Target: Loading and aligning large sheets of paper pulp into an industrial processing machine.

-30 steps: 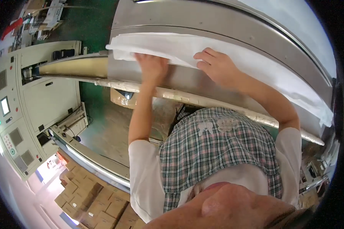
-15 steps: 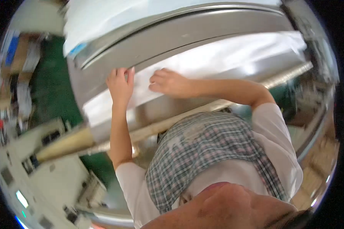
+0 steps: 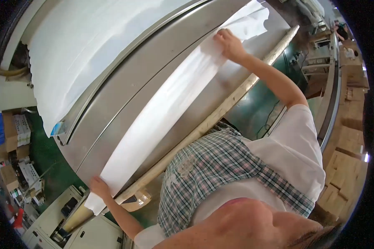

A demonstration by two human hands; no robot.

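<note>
Hands first: we see them spread far apart along one long white sheet [image 3: 170, 103] that lies stretched on a sloping steel machine bed [image 3: 124, 91]. The left hand [image 3: 99, 185] is at the sheet's lower end, near the bed's lower-left corner, fingers closed on the sheet's edge and pinching it; we cannot make out the fingertips themselves. The right hand [image 3: 230, 43] is at the upper end, near the bed's upper-right corner, lying on the sheet with the fingers curled over its edge; we cannot tell whether it grips the sheet or only presses it flat. Beyond that hand the sheet ends in a ragged, wrinkled edge.

Along the bed's near edge, just below the sheet, runs a long pale wooden roller [image 3: 220, 112], from beside the left hand up past the right forearm. Above the sheet, across a raised steel rim, a wide white web [image 3: 87, 45] covers the upper-left part of the machine. We see a roll of brown tape [image 3: 137, 200] just under the roller's lower end. Stacked cardboard boxes [image 3: 8, 133] stand on the green floor [image 3: 45, 166] to the left, and a pale control cabinet [image 3: 74, 226] is at the lower left.
</note>
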